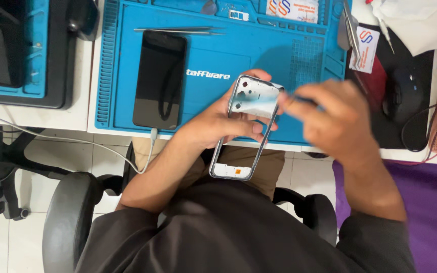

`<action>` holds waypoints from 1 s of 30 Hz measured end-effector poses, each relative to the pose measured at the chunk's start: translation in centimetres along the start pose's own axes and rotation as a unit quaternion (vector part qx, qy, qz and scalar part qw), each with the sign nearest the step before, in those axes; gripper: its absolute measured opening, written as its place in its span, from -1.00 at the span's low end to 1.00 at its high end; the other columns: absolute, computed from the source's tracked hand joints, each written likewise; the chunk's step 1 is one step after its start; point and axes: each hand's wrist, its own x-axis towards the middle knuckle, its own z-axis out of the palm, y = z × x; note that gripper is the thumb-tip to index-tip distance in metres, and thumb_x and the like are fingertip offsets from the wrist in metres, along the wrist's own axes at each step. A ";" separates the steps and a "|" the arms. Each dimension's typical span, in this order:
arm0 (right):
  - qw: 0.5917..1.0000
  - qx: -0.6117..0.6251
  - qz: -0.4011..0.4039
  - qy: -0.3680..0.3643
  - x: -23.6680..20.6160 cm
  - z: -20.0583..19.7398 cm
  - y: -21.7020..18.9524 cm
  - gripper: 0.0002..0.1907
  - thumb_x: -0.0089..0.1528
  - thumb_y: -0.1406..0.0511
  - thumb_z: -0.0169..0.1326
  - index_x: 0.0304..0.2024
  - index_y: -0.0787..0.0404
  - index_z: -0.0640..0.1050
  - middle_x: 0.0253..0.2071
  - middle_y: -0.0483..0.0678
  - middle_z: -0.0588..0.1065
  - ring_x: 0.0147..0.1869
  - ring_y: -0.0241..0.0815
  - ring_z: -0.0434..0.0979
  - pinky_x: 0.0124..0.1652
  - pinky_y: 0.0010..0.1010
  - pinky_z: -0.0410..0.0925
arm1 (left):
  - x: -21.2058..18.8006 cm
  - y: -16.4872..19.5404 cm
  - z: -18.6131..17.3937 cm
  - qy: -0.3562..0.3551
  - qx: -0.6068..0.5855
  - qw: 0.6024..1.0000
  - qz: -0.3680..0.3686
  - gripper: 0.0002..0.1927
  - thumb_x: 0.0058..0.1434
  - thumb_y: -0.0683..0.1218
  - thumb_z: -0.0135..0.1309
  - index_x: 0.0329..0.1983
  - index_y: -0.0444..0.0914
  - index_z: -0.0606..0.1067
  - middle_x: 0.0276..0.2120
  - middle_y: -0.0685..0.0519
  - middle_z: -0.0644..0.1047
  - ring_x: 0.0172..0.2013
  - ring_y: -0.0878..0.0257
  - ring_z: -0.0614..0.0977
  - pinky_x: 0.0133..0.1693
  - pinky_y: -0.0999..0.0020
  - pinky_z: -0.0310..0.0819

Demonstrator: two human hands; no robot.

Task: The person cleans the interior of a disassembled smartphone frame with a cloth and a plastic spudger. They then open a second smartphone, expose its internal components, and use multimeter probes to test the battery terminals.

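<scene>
The person's left hand (pixel 218 124) is holding a thin silver phone frame with an empty middle (pixel 244 129). The grip is wrapping around the frame's left side, with the thumb pressing across the front. The frame is up in the air, just over the near edge of the big blue rubber repair mat (pixel 259 60), above the person's lap.

The right hand (pixel 330 119) is blurry. It is right beside the top of the frame, and its fingers are pinching together. Something pale blue is smearing across the top of the frame there, but I cannot tell what it is or whether the pinch is holding it.

A flat black phone with a white cable (pixel 159 78) is lying on the left part of the mat. Long metal tweezers (pixel 178 31) are lying on the mat just past it. A black computer mouse (pixel 403 93) is sitting off the mat's right side.

It looks like the person is working on the top end of the frame. The next move likely needs a steady hold and a gentle touch, because the frame is thin.
</scene>
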 end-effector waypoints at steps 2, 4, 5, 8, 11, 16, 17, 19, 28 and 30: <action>1.000 -0.001 0.021 0.012 -0.1 -0.1 0.1 -0.58 0.23 0.55 0.13 0.07 0.09 0.68 -0.18 -0.06 0.50 -0.21 -0.05 0.47 -0.20 -0.23 0.28 | 0.1 -0.1 0.0 0.035 0.006 0.999 -0.027 -0.13 0.23 -0.41 0.11 0.51 -0.06 0.07 0.12 -0.19 0.50 0.03 0.01 0.63 -0.04 0.12 0.63; 1.000 0.020 0.014 0.011 0.0 -0.3 0.4 -0.56 0.21 0.55 0.12 0.07 0.08 0.68 -0.18 -0.04 0.50 -0.21 -0.04 0.47 -0.21 -0.24 0.29 | 0.3 -0.1 0.0 0.050 0.010 0.998 -0.035 -0.16 0.23 -0.40 0.09 0.49 -0.07 0.08 0.13 -0.18 0.49 0.05 -0.01 0.63 -0.06 0.10 0.65; 0.999 0.043 -0.003 0.004 0.1 -0.2 0.2 -0.55 0.15 0.54 0.11 0.03 0.08 0.68 -0.19 -0.03 0.50 -0.23 -0.05 0.48 -0.22 -0.23 0.31 | 0.3 -0.1 -0.1 0.048 0.009 0.998 -0.032 -0.18 0.24 -0.40 0.07 0.49 -0.08 0.09 0.14 -0.17 0.48 0.06 -0.02 0.63 -0.05 0.07 0.65; 1.000 0.026 0.003 0.005 0.4 -0.2 0.1 -0.56 0.14 0.54 0.12 0.01 0.12 0.69 -0.17 -0.03 0.51 -0.20 -0.02 0.50 -0.26 -0.24 0.30 | 0.4 -0.1 -0.2 0.032 0.001 0.999 -0.026 -0.19 0.23 -0.42 0.00 0.49 -0.07 0.09 0.16 -0.18 0.49 0.09 -0.03 0.64 -0.02 0.06 0.66; 1.000 0.019 0.007 0.001 0.7 -0.2 -0.2 -0.60 0.16 0.54 0.13 -0.02 0.10 0.70 -0.19 -0.05 0.51 -0.21 -0.03 0.50 -0.24 -0.22 0.33 | 0.3 -0.1 -0.1 0.036 -0.008 0.999 -0.027 -0.21 0.24 -0.43 -0.05 0.47 -0.05 0.09 0.14 -0.18 0.49 0.08 -0.02 0.64 -0.02 0.05 0.67; 1.000 0.017 0.016 0.007 1.0 -0.6 -0.5 -0.64 0.17 0.52 0.14 -0.03 0.11 0.69 -0.19 -0.06 0.50 -0.21 -0.04 0.51 -0.24 -0.25 0.38 | 0.4 0.0 0.1 0.054 -0.023 0.998 -0.034 -0.23 0.28 -0.46 -0.08 0.46 -0.04 0.09 0.17 -0.14 0.47 0.07 0.00 0.63 -0.04 0.07 0.66; 0.999 0.009 0.027 0.018 1.0 -0.6 -0.5 -0.64 0.20 0.54 0.13 -0.01 0.14 0.68 -0.18 -0.05 0.50 -0.19 -0.04 0.52 -0.24 -0.27 0.37 | 0.5 0.0 0.1 0.059 -0.016 0.997 -0.039 -0.23 0.28 -0.45 -0.08 0.46 -0.02 0.09 0.16 -0.17 0.49 0.07 0.00 0.64 -0.04 0.08 0.66; 1.000 0.018 0.022 0.014 1.0 -0.6 -0.5 -0.64 0.19 0.55 0.13 -0.02 0.14 0.68 -0.18 -0.05 0.50 -0.20 -0.04 0.52 -0.25 -0.28 0.37 | 0.5 0.0 0.2 0.059 -0.009 0.998 -0.036 -0.23 0.29 -0.45 -0.08 0.47 -0.02 0.09 0.14 -0.19 0.49 0.07 0.00 0.64 -0.03 0.08 0.66; 1.000 0.025 0.002 0.007 0.5 -0.1 -0.1 -0.61 0.17 0.53 0.14 -0.01 0.10 0.69 -0.20 -0.04 0.51 -0.22 -0.04 0.51 -0.26 -0.26 0.36 | 0.5 0.3 0.1 0.051 -0.011 0.998 -0.036 -0.24 0.28 -0.47 -0.12 0.46 -0.06 0.11 0.16 -0.17 0.48 0.08 -0.01 0.63 -0.04 0.09 0.67; 0.998 0.049 -0.019 -0.023 0.4 -0.3 -0.1 -0.59 0.09 0.51 0.12 -0.04 0.12 0.69 -0.22 -0.03 0.52 -0.26 -0.04 0.51 -0.25 -0.23 0.38 | 0.4 0.2 0.2 0.051 -0.026 0.998 -0.028 -0.24 0.28 -0.48 -0.13 0.46 -0.06 0.11 0.17 -0.14 0.46 0.08 -0.01 0.63 -0.03 0.08 0.67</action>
